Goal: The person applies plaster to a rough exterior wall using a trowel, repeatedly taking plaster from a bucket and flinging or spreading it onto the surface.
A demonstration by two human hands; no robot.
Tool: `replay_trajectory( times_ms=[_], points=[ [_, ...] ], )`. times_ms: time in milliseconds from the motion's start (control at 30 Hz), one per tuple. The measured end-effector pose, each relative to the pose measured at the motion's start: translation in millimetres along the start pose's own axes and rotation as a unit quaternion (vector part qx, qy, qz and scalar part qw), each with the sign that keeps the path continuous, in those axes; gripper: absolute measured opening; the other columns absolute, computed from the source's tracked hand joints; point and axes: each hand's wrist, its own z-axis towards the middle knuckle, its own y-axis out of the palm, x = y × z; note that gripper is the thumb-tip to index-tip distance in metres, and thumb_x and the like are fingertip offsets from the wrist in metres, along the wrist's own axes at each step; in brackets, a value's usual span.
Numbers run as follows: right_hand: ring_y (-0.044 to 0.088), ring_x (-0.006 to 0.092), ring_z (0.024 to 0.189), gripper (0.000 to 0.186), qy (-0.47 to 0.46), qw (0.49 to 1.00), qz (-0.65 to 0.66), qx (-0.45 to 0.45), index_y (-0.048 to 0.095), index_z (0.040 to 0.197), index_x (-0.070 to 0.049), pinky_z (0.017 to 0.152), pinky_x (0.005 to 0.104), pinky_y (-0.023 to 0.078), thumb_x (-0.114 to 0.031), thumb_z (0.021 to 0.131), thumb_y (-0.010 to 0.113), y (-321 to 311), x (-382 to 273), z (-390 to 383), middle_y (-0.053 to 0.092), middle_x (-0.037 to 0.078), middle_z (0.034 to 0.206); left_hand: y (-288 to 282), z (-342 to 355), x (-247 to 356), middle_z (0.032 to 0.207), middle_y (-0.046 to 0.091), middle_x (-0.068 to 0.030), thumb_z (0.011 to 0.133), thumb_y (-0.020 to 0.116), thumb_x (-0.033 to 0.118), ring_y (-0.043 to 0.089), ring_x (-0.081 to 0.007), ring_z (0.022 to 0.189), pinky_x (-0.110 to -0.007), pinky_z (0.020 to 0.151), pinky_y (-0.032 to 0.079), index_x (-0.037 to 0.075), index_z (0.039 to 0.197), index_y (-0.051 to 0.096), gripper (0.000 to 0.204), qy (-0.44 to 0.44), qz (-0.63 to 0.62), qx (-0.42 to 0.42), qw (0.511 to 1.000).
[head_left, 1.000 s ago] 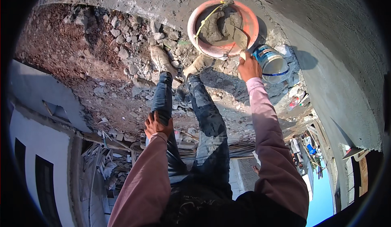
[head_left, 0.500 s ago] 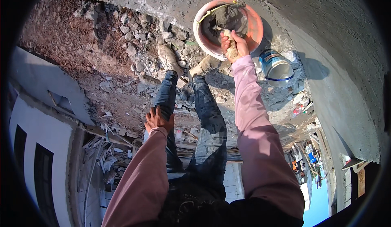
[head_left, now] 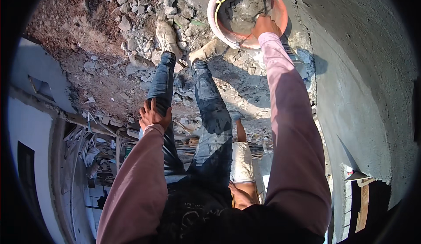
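An orange tub [head_left: 281, 14] with a yellow cord over its rim holds wet grey mortar [head_left: 239, 14]. My right hand [head_left: 265, 27] is inside the tub's outline, closed on a trowel [head_left: 262, 13] that dips into the mortar; the hand hides most of the tool. Beside the tub, a blue-and-white bucket [head_left: 299, 66] is largely hidden behind my right forearm. My left hand [head_left: 155, 114] rests on my left leg with its fingers spread and nothing in them.
Rubble and reddish soil [head_left: 79, 29] surround my feet. A grey plastered wall [head_left: 359, 68] curves along the right. At the lower left stands a white building [head_left: 33, 121]. Behind my legs another person [head_left: 240, 165] appears, partly hidden by my body.
My right hand has moved from beside the tub onto the trowel over the mortar, its back now uppermost. The view has shifted. Another person has come into sight behind my legs.
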Motion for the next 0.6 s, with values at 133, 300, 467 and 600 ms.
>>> replay_trajectory(
  times_ms=[133, 300, 467, 600],
  points=[
    [0.065, 0.0407, 0.105, 0.053, -0.048, 0.997, -0.04, 0.041, 0.046, 0.128, 0.004, 0.087, 0.0435, 0.055, -0.01, 0.081, 0.066, 43.2, 4.1, -49.1, 0.053, 0.029, 0.125, 4.1, -0.4, 8.6, 0.148, 0.041, -0.0105, 0.076, 0.068, 0.06, 0.039, -0.0356, 0.134, -0.049, 0.104, 0.042, 0.017, 0.144, 0.044, 0.084, 0.014, -0.011, 0.001, 1.0],
    [0.064, 0.0399, 0.103, 0.056, -0.061, 0.99, -0.006, 0.129, 0.049, 0.131, -0.002, 0.083, 0.0469, 0.055, -0.006, 0.077, 0.065, 8.0, 39.1, -82.9, 0.057, 0.021, 0.113, -1.4, 0.6, 0.4, 0.148, 0.04, -0.0107, 0.076, 0.068, 0.061, 0.039, -0.036, 0.133, -0.049, 0.105, 0.042, 0.017, 0.143, 0.044, 0.084, -0.003, -0.032, -0.001, 0.999],
    [0.065, 0.04, 0.103, 0.043, 0.064, 0.997, 0.042, 0.029, 0.06, 0.113, 0.001, 0.091, 0.0464, 0.053, -0.017, 0.076, 0.07, 14.5, -18.5, -3.0, 0.066, 0.025, 0.108, 1.3, 0.9, -2.5, 0.147, 0.04, -0.0105, 0.077, 0.068, 0.06, 0.039, -0.0355, 0.133, -0.047, 0.105, 0.042, 0.017, 0.143, 0.044, 0.083, -0.002, -0.041, 0.001, 0.999],
    [0.059, 0.042, 0.113, 0.058, 0.025, 0.996, 0.089, 0.0, 0.048, 0.125, 0.003, 0.096, 0.0483, 0.049, -0.015, 0.074, 0.07, 57.6, -44.0, -47.4, 0.056, 0.029, 0.124, -5.8, -0.9, 5.2, 0.146, 0.04, -0.01, 0.076, 0.068, 0.061, 0.04, -0.0346, 0.132, -0.046, 0.105, 0.042, 0.016, 0.144, 0.043, 0.085, -0.003, -0.035, -0.008, 0.999]
  ],
)
